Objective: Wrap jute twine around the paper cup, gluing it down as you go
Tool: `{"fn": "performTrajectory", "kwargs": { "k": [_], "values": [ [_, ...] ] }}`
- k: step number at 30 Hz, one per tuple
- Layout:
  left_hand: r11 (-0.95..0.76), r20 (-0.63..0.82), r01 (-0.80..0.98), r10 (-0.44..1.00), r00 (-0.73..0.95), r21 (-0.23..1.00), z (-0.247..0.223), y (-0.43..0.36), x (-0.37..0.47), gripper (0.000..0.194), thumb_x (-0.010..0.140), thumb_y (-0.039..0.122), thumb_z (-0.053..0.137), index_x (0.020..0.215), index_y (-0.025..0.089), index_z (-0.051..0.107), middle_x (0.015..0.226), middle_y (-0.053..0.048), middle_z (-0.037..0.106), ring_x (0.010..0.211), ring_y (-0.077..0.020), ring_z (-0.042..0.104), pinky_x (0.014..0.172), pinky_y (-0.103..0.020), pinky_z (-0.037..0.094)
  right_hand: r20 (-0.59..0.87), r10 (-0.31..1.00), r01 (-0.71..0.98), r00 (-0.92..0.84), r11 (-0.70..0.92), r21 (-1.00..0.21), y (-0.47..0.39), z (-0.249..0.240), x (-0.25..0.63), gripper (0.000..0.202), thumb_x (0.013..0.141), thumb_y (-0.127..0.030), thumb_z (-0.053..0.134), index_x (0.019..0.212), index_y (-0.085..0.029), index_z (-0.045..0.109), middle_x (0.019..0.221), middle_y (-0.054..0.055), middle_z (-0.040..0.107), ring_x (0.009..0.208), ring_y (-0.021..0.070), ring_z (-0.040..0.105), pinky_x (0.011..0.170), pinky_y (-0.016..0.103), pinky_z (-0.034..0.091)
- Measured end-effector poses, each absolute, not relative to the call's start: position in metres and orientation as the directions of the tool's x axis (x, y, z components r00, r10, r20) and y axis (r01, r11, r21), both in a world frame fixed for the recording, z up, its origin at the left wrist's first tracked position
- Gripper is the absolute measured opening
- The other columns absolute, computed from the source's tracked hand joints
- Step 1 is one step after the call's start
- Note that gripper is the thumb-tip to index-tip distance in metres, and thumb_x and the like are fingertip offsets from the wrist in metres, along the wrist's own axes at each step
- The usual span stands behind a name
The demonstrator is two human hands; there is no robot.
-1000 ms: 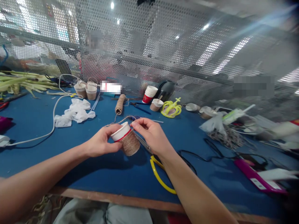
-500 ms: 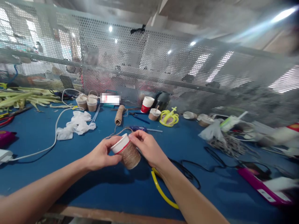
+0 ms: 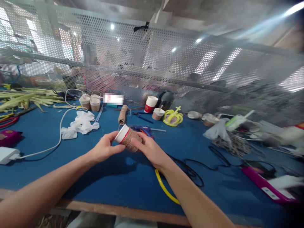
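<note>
Between my two hands is a paper cup [image 3: 129, 138], tilted with its white rim toward the upper left. Brown twine wraps its lower part, and a red band shows below the white. My left hand [image 3: 108, 146] grips the cup near the rim, thumb on the near side. The twine-wrapped part is held by my right hand [image 3: 148, 147], its thumb lying across the windings. Behind the cup lies a roll of twine [image 3: 123, 115], a strand running from it toward the cup. A blue glue gun [image 3: 142, 128] lies just beyond my right hand, partly hidden.
White crumpled plastic [image 3: 82, 123] and a white cable [image 3: 62, 126] lie to the left. Stacked paper cups [image 3: 151, 104], a yellow crown [image 3: 173, 117] and pliers [image 3: 143, 117] stand or lie behind. A yellow tube [image 3: 163, 188] and black cord [image 3: 190, 169] are near my right forearm.
The cup has risen slightly and tipped further onto its side. My right hand has shifted from the rim to the twine-wrapped part. The left hand still grips near the rim.
</note>
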State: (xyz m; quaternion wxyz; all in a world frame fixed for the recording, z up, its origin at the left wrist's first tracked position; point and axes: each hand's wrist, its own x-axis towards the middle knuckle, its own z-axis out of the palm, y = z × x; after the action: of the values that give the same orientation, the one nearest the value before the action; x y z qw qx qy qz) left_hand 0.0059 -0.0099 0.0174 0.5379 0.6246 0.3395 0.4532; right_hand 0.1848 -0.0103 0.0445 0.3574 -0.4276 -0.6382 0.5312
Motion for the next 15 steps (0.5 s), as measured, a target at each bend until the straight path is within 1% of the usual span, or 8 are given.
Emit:
{"fn": "performTrajectory", "kwargs": {
  "k": [3, 5, 8, 10, 12, 15],
  "values": [
    [-0.146, 0.171, -0.096, 0.916, 0.363, 0.985, 0.021, -0.010, 0.006, 0.029, 0.064, 0.029, 0.067, 0.084, 0.010, 0.059, 0.076, -0.002, 0.060, 0.071, -0.0135, 0.053, 0.070, -0.024, 0.040, -0.016, 0.927, 0.145, -0.374, 0.041, -0.989, -0.009, 0.040, 0.186, 0.047, 0.074, -0.045, 0.055, 0.110, -0.015, 0.050, 0.099, 0.008, 0.062, 0.086, 0.0182, 0.059, 0.072, 0.030, 0.047],
    [-0.115, 0.153, -0.123, 0.920, 0.362, 0.986, 0.023, -0.010, 0.006, 0.028, 0.063, 0.029, 0.067, 0.082, 0.010, 0.058, 0.073, -0.001, 0.059, 0.068, -0.0119, 0.052, 0.068, -0.023, 0.039, -0.023, 0.926, 0.164, -0.376, 0.042, -0.986, -0.009, 0.040, 0.187, 0.047, 0.076, -0.047, 0.052, 0.109, -0.014, 0.049, 0.098, 0.009, 0.062, 0.083, 0.0183, 0.060, 0.071, 0.031, 0.048],
    [-0.080, 0.130, -0.145, 0.916, 0.380, 0.986, 0.024, -0.011, 0.006, 0.028, 0.063, 0.027, 0.067, 0.084, 0.011, 0.058, 0.074, -0.001, 0.059, 0.068, -0.0114, 0.052, 0.068, -0.022, 0.038, 0.039, 0.928, 0.271, -0.370, 0.149, -0.951, -0.012, 0.041, 0.185, 0.047, 0.076, -0.045, 0.053, 0.111, -0.014, 0.048, 0.105, 0.010, 0.060, 0.091, 0.0198, 0.058, 0.078, 0.034, 0.046],
    [-0.051, 0.109, -0.154, 0.911, 0.397, 0.987, 0.024, -0.011, 0.006, 0.030, 0.064, 0.026, 0.067, 0.088, 0.011, 0.058, 0.075, -0.001, 0.061, 0.069, -0.0116, 0.053, 0.069, -0.022, 0.039, 0.124, 0.930, 0.386, -0.345, 0.262, -0.884, -0.014, 0.041, 0.183, 0.049, 0.073, -0.041, 0.057, 0.113, -0.015, 0.047, 0.110, 0.011, 0.057, 0.099, 0.0215, 0.055, 0.084, 0.036, 0.043],
    [-0.030, 0.096, -0.165, 0.910, 0.403, 0.986, 0.024, -0.012, 0.007, 0.030, 0.065, 0.024, 0.066, 0.090, 0.011, 0.058, 0.076, -0.001, 0.062, 0.070, -0.0115, 0.053, 0.070, -0.022, 0.039, 0.226, 0.926, 0.498, -0.302, 0.356, -0.791, -0.017, 0.039, 0.181, 0.050, 0.070, -0.037, 0.060, 0.113, -0.016, 0.046, 0.114, 0.011, 0.054, 0.105, 0.0231, 0.051, 0.089, 0.039, 0.039],
    [-0.012, 0.088, -0.195, 0.918, 0.386, 0.981, 0.024, -0.014, 0.009, 0.030, 0.065, 0.023, 0.066, 0.091, 0.011, 0.059, 0.078, -0.001, 0.063, 0.073, -0.0119, 0.054, 0.073, -0.022, 0.039, 0.357, 0.889, 0.597, -0.286, 0.457, -0.660, -0.019, 0.035, 0.179, 0.048, 0.069, -0.032, 0.062, 0.112, -0.018, 0.045, 0.116, 0.011, 0.052, 0.108, 0.0239, 0.048, 0.092, 0.040, 0.036]
  ]
}}
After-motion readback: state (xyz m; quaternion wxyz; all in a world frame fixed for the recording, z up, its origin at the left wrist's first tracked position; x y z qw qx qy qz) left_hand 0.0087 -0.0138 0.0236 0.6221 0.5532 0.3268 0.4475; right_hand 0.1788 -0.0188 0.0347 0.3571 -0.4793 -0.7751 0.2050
